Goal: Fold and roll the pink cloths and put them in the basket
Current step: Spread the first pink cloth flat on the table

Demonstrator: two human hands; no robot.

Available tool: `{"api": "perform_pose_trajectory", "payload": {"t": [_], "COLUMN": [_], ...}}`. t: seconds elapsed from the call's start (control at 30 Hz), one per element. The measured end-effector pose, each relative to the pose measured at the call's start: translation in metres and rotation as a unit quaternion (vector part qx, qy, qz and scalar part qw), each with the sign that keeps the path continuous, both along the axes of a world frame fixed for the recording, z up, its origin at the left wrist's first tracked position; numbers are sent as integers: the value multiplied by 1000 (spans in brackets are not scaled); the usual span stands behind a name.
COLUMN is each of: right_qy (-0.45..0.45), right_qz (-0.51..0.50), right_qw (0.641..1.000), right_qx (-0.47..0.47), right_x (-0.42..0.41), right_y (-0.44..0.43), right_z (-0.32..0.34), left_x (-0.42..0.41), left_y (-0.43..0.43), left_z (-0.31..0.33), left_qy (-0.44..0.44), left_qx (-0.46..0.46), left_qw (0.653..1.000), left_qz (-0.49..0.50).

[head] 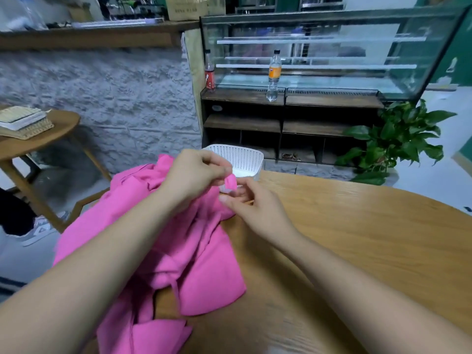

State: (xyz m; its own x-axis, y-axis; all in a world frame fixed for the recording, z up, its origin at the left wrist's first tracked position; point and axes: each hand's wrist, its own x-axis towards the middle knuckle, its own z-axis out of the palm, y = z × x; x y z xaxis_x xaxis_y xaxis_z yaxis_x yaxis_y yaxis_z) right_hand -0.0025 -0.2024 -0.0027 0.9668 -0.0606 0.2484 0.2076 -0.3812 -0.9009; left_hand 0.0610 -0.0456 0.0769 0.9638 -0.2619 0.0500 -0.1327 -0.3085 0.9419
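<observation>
A heap of crumpled pink cloths lies on the left part of the wooden table and hangs over its left edge. My left hand pinches a small raised corner of pink cloth between thumb and fingertips. My right hand sits just right of and below that corner, its fingertips close to the fabric; whether they touch it is blurred. A white perforated plastic basket stands at the table's far edge, right behind both hands, and looks empty.
A round wooden side table with books and a woven mat stands at the left. A glass display case with two bottles on dark shelving is behind. A potted green plant is at the right. Someone's shoe shows on the floor at left.
</observation>
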Motion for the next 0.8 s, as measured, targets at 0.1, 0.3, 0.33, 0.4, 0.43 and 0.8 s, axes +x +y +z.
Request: {"api": "perform_pose_trajectory", "payload": {"t": [0.1,0.3,0.33,0.4,0.43,0.8], "right_qy": [-32,-80,-71,-52,-50,-149], "right_qz": [-11,18,15,8,7,-33], "right_qw": [998,996,997,999,999,987], "right_qx": [44,35,27,3,0,49], "right_x": [-11,-42,-45,-49,-52,-115], "right_y": [2,3,3,2,2,-9], "right_z": [18,50,53,58,63,152], "left_x": [-17,-60,-64,-72,-75,-102], "left_y": [4,1,1,0,0,29], "left_z": [19,55,60,72,77,117], "left_qy": [16,-43,-47,-54,-64,-155], "left_qx": [-18,-32,-34,-47,-52,45], "left_qw": [999,992,991,987,985,967], "left_qz": [-49,-115,-123,-145,-154,-196]}}
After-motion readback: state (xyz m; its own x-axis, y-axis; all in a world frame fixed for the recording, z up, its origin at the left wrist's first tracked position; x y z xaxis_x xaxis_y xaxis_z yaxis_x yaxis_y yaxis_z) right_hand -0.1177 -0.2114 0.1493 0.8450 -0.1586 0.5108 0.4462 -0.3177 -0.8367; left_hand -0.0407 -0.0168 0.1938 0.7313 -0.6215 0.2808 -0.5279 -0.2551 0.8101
